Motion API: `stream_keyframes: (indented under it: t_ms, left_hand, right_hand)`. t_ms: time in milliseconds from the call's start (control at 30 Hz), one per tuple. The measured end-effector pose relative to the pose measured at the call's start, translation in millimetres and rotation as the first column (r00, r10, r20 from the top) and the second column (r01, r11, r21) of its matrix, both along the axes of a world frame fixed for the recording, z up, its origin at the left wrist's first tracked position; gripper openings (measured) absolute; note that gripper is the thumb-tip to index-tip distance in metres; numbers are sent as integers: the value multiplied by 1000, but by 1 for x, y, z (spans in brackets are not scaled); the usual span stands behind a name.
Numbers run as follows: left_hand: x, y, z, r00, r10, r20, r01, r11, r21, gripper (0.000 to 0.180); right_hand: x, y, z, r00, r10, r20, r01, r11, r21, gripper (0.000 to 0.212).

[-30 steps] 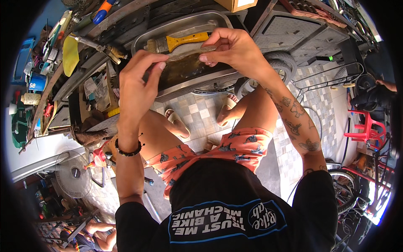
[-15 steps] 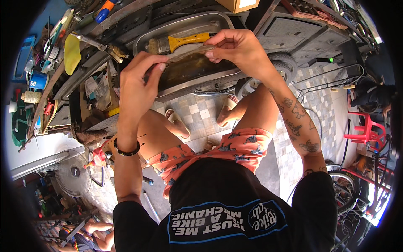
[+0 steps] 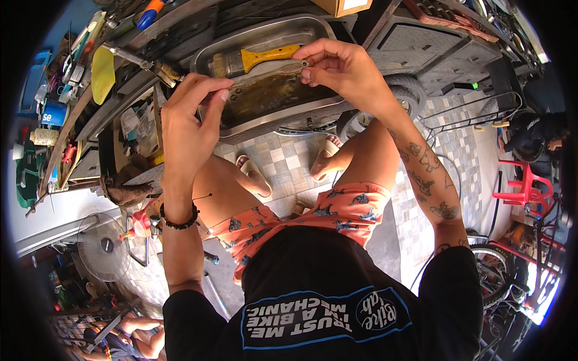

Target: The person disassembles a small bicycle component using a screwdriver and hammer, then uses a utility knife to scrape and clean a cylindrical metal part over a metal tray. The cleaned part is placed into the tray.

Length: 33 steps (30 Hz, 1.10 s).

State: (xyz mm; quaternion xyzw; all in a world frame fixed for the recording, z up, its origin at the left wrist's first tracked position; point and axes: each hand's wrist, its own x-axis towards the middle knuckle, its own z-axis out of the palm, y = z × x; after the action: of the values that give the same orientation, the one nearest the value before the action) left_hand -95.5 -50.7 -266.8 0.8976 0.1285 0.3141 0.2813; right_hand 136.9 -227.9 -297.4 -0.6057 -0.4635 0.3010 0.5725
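Observation:
My right hand (image 3: pixel 340 69) pinches a small round metal part with a hole in it, like a tiny bearing (image 3: pixel 304 64), between thumb and forefinger. It hovers over the right side of a metal tray (image 3: pixel 325 27) with dark, oily liquid. My left hand (image 3: pixel 192 114) is at the tray's left side, thumb and forefinger a little apart, with nothing visible between them. A few small ring shapes (image 3: pixel 236 92) show in the liquid beside those fingertips. Behind both hands, a paintbrush with a yellow handle (image 3: pixel 271 55) lies across the tray, bristles to the left.
Left of the tray, a cluttered bench holds tools, a yellow oval piece (image 3: pixel 103 77) and a blue container (image 3: pixel 54 113). A wheel (image 3: pixel 409 96) stands right of the tray. Farther out are a red plastic chair (image 3: pixel 524 186), a fan (image 3: pixel 105 246) and another person (image 3: pixel 135 337).
My left hand has drawn back a little to the left, and its fingertips have parted. The small metal part in my right fingers has come into clear view.

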Motion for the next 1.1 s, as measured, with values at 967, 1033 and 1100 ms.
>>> stream_keyframes:
  t_ms: [967,1033,1100]
  left_hand:
    - [1,-4,-11,994,50,-97,-10,927,375,19]
    - [3,-5,-9,997,36,-65,-17,962,271,18]
    - [5,-6,-7,1000,16,-16,-14,997,80,16]
  right_hand:
    - [7,-10,4,997,34,67,-29,998,-64,24]
    - [5,-10,5,998,12,57,-9,998,-66,24]
    - [3,-11,5,997,1,73,5,996,-93,25]
